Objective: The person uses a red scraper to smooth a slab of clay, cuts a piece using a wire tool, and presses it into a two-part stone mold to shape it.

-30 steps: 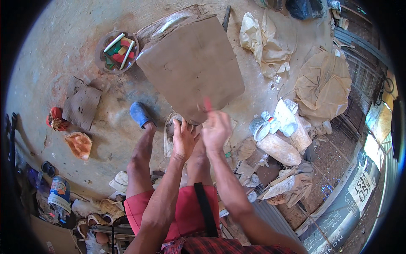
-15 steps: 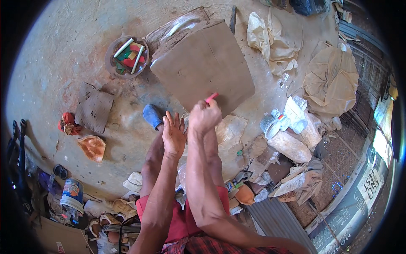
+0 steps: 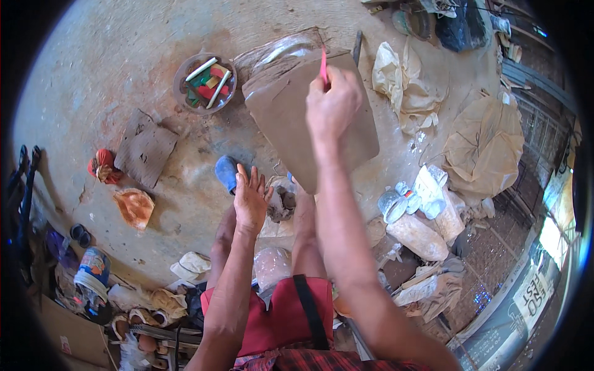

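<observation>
The right hand (image 3: 333, 102), raised since a moment ago, now pinches a thin red tool (image 3: 323, 62) over the brown slab (image 3: 291, 117); the left hand (image 3: 250, 198) hovers open, fingers spread.

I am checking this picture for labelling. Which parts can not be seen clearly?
- Head view: lower end of the red tool, hidden inside the right hand.
- Head view: near edge of the brown slab, covered by the right forearm.
- Head view: grey lump beside the left hand, too blurred to identify.
</observation>
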A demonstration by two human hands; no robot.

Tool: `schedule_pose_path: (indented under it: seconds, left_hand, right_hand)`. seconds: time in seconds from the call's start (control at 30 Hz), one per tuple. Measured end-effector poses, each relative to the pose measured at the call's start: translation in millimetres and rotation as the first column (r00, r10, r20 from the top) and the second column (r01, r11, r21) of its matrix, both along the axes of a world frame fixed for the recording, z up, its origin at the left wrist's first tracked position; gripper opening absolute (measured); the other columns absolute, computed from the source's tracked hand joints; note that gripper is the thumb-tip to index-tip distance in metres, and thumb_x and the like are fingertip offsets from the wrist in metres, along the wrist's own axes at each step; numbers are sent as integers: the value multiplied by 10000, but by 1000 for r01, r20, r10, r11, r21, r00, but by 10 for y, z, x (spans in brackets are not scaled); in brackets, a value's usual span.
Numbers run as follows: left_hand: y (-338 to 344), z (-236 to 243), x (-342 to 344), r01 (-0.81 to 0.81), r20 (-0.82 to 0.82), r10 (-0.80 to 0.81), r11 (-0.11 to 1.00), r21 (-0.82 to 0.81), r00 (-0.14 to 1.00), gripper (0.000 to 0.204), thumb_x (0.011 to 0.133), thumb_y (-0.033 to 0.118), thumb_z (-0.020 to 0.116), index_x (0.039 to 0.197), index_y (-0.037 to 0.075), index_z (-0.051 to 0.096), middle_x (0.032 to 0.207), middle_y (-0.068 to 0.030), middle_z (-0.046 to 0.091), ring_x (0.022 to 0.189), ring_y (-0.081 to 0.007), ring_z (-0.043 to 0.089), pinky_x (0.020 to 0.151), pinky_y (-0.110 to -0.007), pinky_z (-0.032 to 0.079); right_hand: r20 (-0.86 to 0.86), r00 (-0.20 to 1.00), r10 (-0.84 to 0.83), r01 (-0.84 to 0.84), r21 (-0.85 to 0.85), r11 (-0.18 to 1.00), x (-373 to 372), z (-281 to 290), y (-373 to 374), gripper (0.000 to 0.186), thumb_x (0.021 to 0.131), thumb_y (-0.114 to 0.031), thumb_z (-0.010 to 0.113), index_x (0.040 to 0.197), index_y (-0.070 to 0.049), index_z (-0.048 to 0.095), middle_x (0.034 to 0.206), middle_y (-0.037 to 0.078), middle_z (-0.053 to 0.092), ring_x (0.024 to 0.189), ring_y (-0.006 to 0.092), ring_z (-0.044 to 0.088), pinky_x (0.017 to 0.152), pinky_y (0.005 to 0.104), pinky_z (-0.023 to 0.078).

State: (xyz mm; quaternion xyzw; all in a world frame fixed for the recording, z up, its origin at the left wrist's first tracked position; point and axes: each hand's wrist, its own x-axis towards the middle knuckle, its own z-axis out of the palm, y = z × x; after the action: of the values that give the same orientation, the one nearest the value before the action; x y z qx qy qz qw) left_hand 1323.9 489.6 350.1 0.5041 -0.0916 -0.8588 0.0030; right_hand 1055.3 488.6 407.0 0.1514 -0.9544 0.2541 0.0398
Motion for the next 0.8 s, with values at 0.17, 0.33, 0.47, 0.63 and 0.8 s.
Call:
schedule_pose_path:
  seconds: [0.17, 0.33, 0.47, 0.63, 0.8]
  left_hand:
    - [235, -46, 53, -7, 33, 5, 999, 45, 999, 932, 1026, 748, 467, 1720, 404, -51, 1819, -48, 34, 1662, -338, 66, 1303, -548, 137]
    - [239, -77, 274, 7, 54, -7, 1000, 6, 999, 943, 1024, 739, 489, 1726, 391, -36, 1807, -46, 135, 1642, -330, 160, 1268, -529, 222]
    - [244, -41, 314, -65, 89, 63, 998, 17, 994, 939, 1018, 738, 501, 1721, 415, -31, 1809, -53, 124, 1645, -332, 152, 1269, -532, 221]
    - [471, 22, 177, -86, 56, 82, 995, 55, 995, 929, 1028, 717, 501, 1718, 421, -46, 1807, -86, 115, 1646, -366, 134, 1286, -538, 187]
    - [866, -29, 77, -92, 63, 83, 983, 156, 995, 974, 1024, 698, 535, 1720, 391, -74, 1791, -168, 112, 1635, -395, 150, 1302, -497, 169]
  right_hand:
    - [-33, 699, 714, -707, 121, 697, -418, -263, 103, 137, 911, -58, 644, 945, -76, 775, 975, 77, 704, 939, 306, 687, 846, 454, 551]
    - [212, 458, 863, -870, 305, 387, -191, -180, 719, 239, 821, -36, 684, 1035, -77, 784, 1005, 68, 713, 1044, 276, 676, 871, 429, 533]
    - [229, 483, 845, -868, 257, 426, 300, -119, 1703, 280, 796, -51, 703, 1069, -40, 765, 1000, 75, 694, 1017, 281, 665, 872, 456, 525]
    - [291, 491, 821, -866, 268, 423, 628, 32, 2416, 258, 794, -49, 706, 1045, -32, 764, 980, 89, 697, 993, 276, 676, 849, 447, 535]
    - [173, 650, 740, -755, 255, 604, 209, 133, 2187, 279, 785, 9, 697, 1053, -29, 764, 1033, 141, 720, 907, 326, 700, 773, 463, 570]
